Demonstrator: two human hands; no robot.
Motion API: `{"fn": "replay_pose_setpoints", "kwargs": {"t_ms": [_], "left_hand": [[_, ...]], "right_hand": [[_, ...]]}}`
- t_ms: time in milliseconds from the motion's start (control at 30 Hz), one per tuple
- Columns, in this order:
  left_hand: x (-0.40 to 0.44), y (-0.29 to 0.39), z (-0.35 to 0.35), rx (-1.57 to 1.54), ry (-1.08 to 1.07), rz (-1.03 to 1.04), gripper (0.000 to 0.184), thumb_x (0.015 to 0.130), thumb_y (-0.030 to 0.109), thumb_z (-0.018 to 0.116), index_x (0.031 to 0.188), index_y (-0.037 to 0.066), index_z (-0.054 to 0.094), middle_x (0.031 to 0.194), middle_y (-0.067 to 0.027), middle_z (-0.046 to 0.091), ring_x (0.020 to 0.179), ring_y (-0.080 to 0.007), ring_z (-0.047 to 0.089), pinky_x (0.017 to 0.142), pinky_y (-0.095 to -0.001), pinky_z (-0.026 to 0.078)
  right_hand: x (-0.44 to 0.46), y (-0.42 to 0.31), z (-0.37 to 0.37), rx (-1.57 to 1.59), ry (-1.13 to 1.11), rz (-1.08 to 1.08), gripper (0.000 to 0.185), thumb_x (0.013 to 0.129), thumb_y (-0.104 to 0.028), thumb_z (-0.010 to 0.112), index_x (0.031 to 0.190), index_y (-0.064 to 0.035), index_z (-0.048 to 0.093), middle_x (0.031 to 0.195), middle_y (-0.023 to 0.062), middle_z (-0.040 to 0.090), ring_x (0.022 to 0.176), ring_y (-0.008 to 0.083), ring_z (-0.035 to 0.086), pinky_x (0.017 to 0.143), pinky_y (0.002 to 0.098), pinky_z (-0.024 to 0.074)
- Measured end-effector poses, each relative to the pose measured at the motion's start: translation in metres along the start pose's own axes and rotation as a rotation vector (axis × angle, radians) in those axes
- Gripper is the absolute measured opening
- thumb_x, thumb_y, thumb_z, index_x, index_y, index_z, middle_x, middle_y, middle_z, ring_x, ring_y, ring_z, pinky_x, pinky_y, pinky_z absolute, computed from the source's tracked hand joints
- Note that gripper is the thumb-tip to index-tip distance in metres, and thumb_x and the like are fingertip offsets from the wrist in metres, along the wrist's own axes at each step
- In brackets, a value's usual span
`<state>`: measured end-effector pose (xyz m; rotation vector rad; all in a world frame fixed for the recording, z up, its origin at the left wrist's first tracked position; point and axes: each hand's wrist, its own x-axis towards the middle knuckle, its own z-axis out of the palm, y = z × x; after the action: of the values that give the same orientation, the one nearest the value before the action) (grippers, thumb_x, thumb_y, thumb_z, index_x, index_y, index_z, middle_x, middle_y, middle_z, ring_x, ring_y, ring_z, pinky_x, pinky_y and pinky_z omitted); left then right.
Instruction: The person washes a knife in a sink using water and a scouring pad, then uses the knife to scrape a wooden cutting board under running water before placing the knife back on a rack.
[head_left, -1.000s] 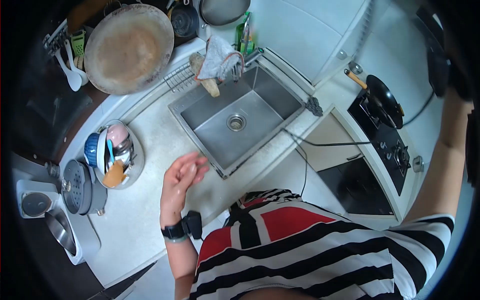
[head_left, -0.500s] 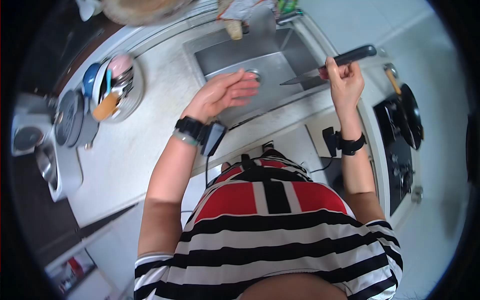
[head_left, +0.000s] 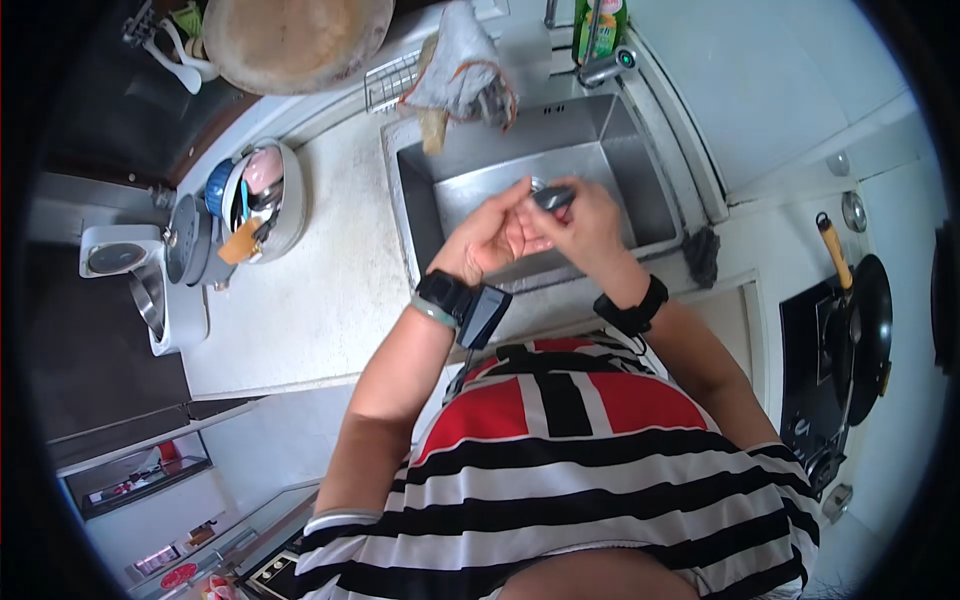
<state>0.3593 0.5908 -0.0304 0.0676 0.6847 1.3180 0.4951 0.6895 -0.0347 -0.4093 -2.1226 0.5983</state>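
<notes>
Over the front part of the steel sink [head_left: 630,185], both hands are close together. My right hand [head_left: 590,230] is closed round the dark handle of a knife [head_left: 553,198]; the blade is hidden from this view. Palm up, my left hand [head_left: 495,235] lies beside it with its fingers reaching toward the right hand. Whether the left fingers touch the knife cannot be made out. Behind the sink are the faucet [head_left: 608,66] and a green bottle [head_left: 600,30]. A grey cloth [head_left: 458,65] hangs at the sink's back left edge.
A bowl of dishes [head_left: 290,205] and grey pots [head_left: 187,240] stand on the left counter [head_left: 330,300]. A large round pan [head_left: 295,40] is at the back left. A dark rag [head_left: 702,257] lies right of the sink; a black wok [head_left: 868,340] sits on the stove at the right.
My right hand has come left over the sink with the knife, beside my left hand. The knife's blade was visible earlier. The camera view has shifted too.
</notes>
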Motion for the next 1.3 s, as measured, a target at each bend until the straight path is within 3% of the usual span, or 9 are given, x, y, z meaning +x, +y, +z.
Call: {"fn": "replay_pose_setpoints", "kwargs": {"t_ms": [133,200,267,333,500,600,900,1133,1300], "left_hand": [[0.017,-0.004,-0.013,-0.073,0.113,-0.02,0.023,0.098,0.016,0.046,0.103,-0.003,0.059,0.088,-0.0068,0.067,0.077,-0.0176,0.067,0.075,-0.0308,0.057],[0.027,-0.009,-0.03,0.005,0.189,0.009,0.022,0.097,0.01,0.043,0.103,-0.006,0.058,0.094,-0.0104,0.067,0.083,-0.0168,0.067,0.079,-0.0318,0.056],[0.028,-0.01,-0.028,0.059,0.391,0.025,0.023,0.097,0.009,0.043,0.107,-0.008,0.057,0.098,-0.0138,0.067,0.087,-0.0196,0.067,0.084,-0.0343,0.054],[0.028,-0.007,-0.041,0.028,0.488,0.087,0.026,0.096,0.008,0.041,0.11,-0.011,0.054,0.103,-0.0181,0.065,0.092,-0.0257,0.065,0.086,-0.038,0.054],[0.023,0.013,-0.046,-0.054,0.548,0.144,0.014,0.095,0.009,0.044,0.106,0.0,0.041,0.099,-0.0186,0.058,0.079,-0.0234,0.059,0.074,-0.0401,0.054],[0.021,0.023,-0.051,-0.126,0.544,0.113,0.014,0.096,0.01,0.046,0.106,0.011,0.036,0.095,-0.017,0.056,0.072,-0.0197,0.056,0.065,-0.0357,0.052],[0.023,0.038,-0.068,-0.171,0.535,0.104,0.025,0.097,0.014,0.046,0.118,0.018,0.034,0.087,-0.0151,0.057,0.064,-0.0165,0.054,0.057,-0.0313,0.046],[0.031,0.033,-0.066,-0.137,0.461,0.131,0.009,0.097,0.014,0.046,0.105,0.013,0.042,0.086,-0.0135,0.056,0.066,-0.0166,0.053,0.058,-0.0285,0.045],[0.034,0.026,-0.073,-0.113,0.487,0.129,0.008,0.097,0.017,0.05,0.1,0.012,0.045,0.086,-0.0131,0.056,0.067,-0.0168,0.053,0.058,-0.0292,0.046]], "right_hand": [[0.006,0.022,-0.013,-0.009,-0.224,-0.093,0.03,0.065,-0.016,0.075,0.086,-0.0089,0.055,0.075,0.0044,0.06,0.073,0.0263,0.06,0.067,0.0369,0.0449],[0.016,0.033,-0.017,-0.082,-0.553,-0.187,0.033,0.063,-0.015,0.076,0.088,-0.0097,0.055,0.082,0.0057,0.061,0.079,0.0257,0.06,0.071,0.0351,0.0442],[0.021,0.061,-0.012,-0.035,-0.599,-0.155,0.033,0.065,-0.012,0.075,0.093,-0.0081,0.058,0.083,0.0075,0.063,0.08,0.0279,0.062,0.071,0.038,0.0464],[0.039,0.096,0.001,0.26,-0.753,0.224,0.032,0.069,-0.011,0.072,0.098,-0.0052,0.06,0.084,0.0098,0.065,0.083,0.0306,0.063,0.073,0.0402,0.049],[0.097,0.163,0.059,0.507,-0.199,0.946,0.044,0.088,-0.032,0.064,0.123,-0.0054,0.056,0.107,0.0119,0.065,0.097,0.0241,0.062,0.083,0.0346,0.049],[0.123,0.179,0.089,0.556,-0.108,1.216,0.049,0.091,-0.035,0.059,0.128,-0.0047,0.052,0.112,0.0102,0.062,0.097,0.0247,0.061,0.084,0.0316,0.0481],[0.131,0.197,0.125,0.816,-0.056,1.155,0.026,0.09,-0.025,0.061,0.105,-0.0039,0.067,0.079,-0.0023,0.059,0.073,0.0082,0.05,0.064,0.0272,0.0411],[0.132,0.177,0.104,0.792,-0.128,1.188,0.033,0.087,-0.023,0.066,0.114,-0.006,0.063,0.088,-0.0021,0.062,0.077,0.0102,0.055,0.069,0.0266,0.0434],[0.119,0.153,0.095,0.913,-0.139,1.166,0.038,0.088,-0.033,0.063,0.118,-0.0096,0.058,0.103,0.0006,0.061,0.094,0.0149,0.054,0.081,0.0355,0.0437]]}}
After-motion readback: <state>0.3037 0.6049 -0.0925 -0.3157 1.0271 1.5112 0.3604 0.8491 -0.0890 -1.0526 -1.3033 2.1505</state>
